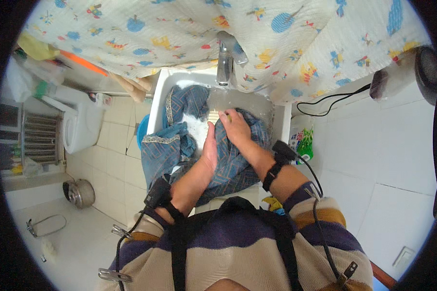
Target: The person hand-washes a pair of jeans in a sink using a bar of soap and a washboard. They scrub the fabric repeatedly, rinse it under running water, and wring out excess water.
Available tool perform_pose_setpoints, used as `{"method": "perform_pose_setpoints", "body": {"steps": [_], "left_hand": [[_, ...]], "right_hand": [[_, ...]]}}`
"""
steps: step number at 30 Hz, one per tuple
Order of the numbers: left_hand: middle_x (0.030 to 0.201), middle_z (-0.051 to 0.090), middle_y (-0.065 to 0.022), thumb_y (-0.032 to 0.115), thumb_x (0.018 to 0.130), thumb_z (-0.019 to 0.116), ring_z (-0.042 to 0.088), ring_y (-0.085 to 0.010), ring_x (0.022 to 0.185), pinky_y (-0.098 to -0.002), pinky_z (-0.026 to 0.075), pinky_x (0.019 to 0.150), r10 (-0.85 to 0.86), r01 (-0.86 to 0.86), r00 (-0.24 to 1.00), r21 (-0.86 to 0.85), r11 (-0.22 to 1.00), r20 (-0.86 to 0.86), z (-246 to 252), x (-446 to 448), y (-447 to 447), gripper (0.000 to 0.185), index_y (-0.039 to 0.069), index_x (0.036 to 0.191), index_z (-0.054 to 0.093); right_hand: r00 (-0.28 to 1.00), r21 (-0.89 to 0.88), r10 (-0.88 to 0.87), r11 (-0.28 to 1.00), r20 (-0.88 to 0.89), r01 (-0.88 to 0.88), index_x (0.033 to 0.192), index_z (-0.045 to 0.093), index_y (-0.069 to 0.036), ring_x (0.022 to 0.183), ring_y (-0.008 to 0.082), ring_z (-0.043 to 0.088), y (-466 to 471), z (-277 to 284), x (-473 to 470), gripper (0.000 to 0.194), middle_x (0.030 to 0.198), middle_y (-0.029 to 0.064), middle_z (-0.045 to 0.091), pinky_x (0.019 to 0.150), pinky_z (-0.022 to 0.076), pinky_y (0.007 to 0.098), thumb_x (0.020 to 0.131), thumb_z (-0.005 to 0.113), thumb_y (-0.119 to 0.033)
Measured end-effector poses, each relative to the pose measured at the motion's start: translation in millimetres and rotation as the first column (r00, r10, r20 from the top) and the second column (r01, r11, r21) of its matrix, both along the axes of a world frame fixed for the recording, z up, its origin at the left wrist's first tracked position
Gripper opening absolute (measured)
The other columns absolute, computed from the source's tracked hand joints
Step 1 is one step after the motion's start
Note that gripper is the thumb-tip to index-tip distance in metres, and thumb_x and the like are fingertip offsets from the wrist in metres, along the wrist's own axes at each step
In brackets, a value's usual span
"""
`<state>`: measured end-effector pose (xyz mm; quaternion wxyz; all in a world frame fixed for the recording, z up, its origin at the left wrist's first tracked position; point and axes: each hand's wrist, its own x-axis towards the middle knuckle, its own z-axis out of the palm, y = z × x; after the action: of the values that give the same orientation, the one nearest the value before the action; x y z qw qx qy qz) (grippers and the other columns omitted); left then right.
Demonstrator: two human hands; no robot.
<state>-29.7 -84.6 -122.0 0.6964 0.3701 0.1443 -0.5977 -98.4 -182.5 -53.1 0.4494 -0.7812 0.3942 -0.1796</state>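
A white sink [284,120] in front of me holds water, white suds and a blue patterned cloth [225,156] with orange lines. Part of the cloth, with a lace-like trim, hangs over the front left rim. A ribbed pale board [213,117], perhaps a washboard, shows between the hands. My right hand [236,127] is curled over a small yellowish thing, mostly hidden under its fingers, against the cloth. My left hand [210,145] lies along the left side of the bunched cloth, thumb up; its grip is unclear.
A metal faucet [224,67] rises behind the sink, before a printed curtain [189,32]. A blue basin [143,131] stands low on the left, with a toilet [82,120] beyond it. A green package [305,145] is right of the sink. A black cable [331,96] loops at the right.
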Motion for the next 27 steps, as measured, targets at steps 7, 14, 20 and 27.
{"method": "perform_pose_setpoints", "body": {"steps": [7,14,20,27], "left_hand": [[0.122,0.067,-0.0085,0.070,0.097,0.049,0.062,-0.0259,0.114,-0.0397,0.045,0.106,-0.149,0.093,0.984,-0.441,0.893,-0.095,-11.2,10.1,-22.4,0.070,0.009,0.127,0.065],[0.140,0.059,-0.0084,0.069,0.098,0.049,0.055,-0.0232,0.126,-0.0351,0.041,0.109,-0.067,0.085,0.985,-0.114,0.990,0.159,27.0,0.9,-36.7,0.076,0.009,0.144,0.055],[0.114,0.070,-0.0158,0.067,0.091,0.056,0.063,-0.0326,0.108,-0.0411,0.050,0.101,-0.087,0.074,0.993,-0.153,0.985,-0.085,17.4,3.7,-46.5,0.062,0.011,0.112,0.071],[0.114,0.072,-0.0153,0.054,0.100,0.049,0.067,-0.0325,0.101,-0.0425,0.053,0.094,-0.216,0.212,0.975,-0.075,0.974,-0.046,44.5,-16.7,-47.9,0.060,0.002,0.126,0.064]], "right_hand": [[0.956,-0.417,0.287,0.876,0.052,-0.241,0.120,0.065,-0.009,0.127,0.0376,0.052,18.1,23.4,-20.4,0.036,0.130,0.0178,0.060,0.109,0.0370,0.0562,0.094,0.064,-0.034],[0.978,0.123,-0.207,0.972,0.033,0.201,0.126,0.061,-0.001,0.113,0.0461,0.059,-7.5,-21.7,-7.1,0.051,0.122,0.0258,0.063,0.096,0.0469,0.0536,0.098,0.060,-0.044],[0.977,-0.282,-0.047,0.954,0.210,0.107,0.124,0.061,-0.005,0.113,0.0401,0.060,16.8,-20.6,-24.4,0.041,0.118,0.0209,0.065,0.098,0.0453,0.0507,0.094,0.063,-0.033],[0.848,0.572,-0.529,0.691,-0.017,0.442,0.115,0.065,0.003,0.095,0.0455,0.068,-97.0,-90.3,-8.9,0.051,0.100,0.0298,0.071,0.089,0.0525,0.0493,0.088,0.065,-0.041]]}}
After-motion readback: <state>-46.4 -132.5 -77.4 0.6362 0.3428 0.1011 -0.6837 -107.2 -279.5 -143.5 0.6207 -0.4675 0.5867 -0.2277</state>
